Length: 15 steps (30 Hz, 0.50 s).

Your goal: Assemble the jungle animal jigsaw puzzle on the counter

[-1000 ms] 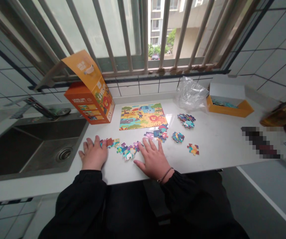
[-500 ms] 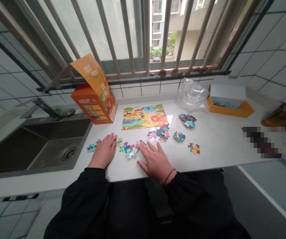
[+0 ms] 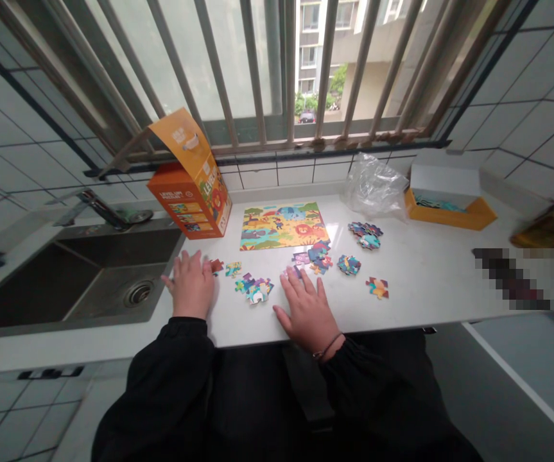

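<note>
My left hand (image 3: 190,285) lies flat and open on the white counter (image 3: 425,282), close to the sink's edge, with a small reddish puzzle piece (image 3: 217,264) just past its fingers. My right hand (image 3: 307,308) also rests flat with fingers spread, fingertips near a cluster of loose puzzle pieces (image 3: 312,258). Between the hands sits a joined group of pieces (image 3: 254,288). A colourful reference picture (image 3: 283,226) lies farther back. More piece groups lie to the right (image 3: 364,234), (image 3: 348,264), (image 3: 377,287).
An orange puzzle box (image 3: 194,186) with raised lid stands at the back left. A steel sink (image 3: 79,282) with a tap (image 3: 103,212) is on the left. A crumpled clear bag (image 3: 373,186) and an orange tray with a white lid (image 3: 445,205) sit at back right, under the barred window.
My left hand slid right towards the middle pieces, then back left to the sink edge. My right hand stayed almost in place. The view shifted slightly.
</note>
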Each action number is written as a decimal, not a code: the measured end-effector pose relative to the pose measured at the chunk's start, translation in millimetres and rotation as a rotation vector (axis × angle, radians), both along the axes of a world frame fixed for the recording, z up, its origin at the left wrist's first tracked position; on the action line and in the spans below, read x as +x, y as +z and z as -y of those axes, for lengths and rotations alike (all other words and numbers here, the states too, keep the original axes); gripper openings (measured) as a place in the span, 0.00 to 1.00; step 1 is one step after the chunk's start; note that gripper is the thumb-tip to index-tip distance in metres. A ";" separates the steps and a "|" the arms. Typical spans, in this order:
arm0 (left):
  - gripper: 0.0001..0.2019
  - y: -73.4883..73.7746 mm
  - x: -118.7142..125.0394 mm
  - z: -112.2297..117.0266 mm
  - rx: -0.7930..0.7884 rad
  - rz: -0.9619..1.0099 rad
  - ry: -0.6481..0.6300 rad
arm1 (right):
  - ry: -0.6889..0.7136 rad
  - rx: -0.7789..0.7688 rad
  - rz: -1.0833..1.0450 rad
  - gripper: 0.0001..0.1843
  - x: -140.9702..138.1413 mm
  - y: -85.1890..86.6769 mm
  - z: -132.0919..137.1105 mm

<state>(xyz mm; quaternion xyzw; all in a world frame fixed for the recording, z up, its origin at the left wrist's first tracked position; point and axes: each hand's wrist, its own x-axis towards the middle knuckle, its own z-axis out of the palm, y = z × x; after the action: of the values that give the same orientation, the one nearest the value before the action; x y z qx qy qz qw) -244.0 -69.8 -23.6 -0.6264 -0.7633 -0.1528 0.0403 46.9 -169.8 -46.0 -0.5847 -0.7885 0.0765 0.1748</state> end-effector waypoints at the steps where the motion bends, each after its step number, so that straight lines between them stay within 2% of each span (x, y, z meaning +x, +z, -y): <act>1: 0.32 -0.5 -3.1 1.1 -0.003 0.003 0.039 | 0.079 0.011 -0.002 0.42 1.2 2.2 0.7; 3: 0.33 -3.8 -9.0 3.1 -0.041 0.007 0.064 | 0.257 0.021 -0.010 0.40 3.5 6.4 2.3; 5: 0.34 -8.1 -12.3 6.5 -0.072 0.007 0.059 | 0.372 0.012 -0.025 0.38 5.2 9.6 3.8; 11: 0.39 -14.0 -8.0 38.1 -0.091 -0.036 0.096 | 0.474 -0.022 -0.065 0.31 9.2 10.6 5.3; 15: 0.35 -17.2 -5.4 61.9 -0.040 -0.066 0.022 | 0.581 -0.019 -0.068 0.26 12.4 10.1 6.0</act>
<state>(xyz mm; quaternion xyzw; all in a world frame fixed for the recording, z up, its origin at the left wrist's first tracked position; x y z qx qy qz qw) -249.5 -131.6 -40.8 -0.6234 -0.7712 -0.1163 0.0548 59.3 -175.8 -35.9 -0.3333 -0.9158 0.1502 0.1663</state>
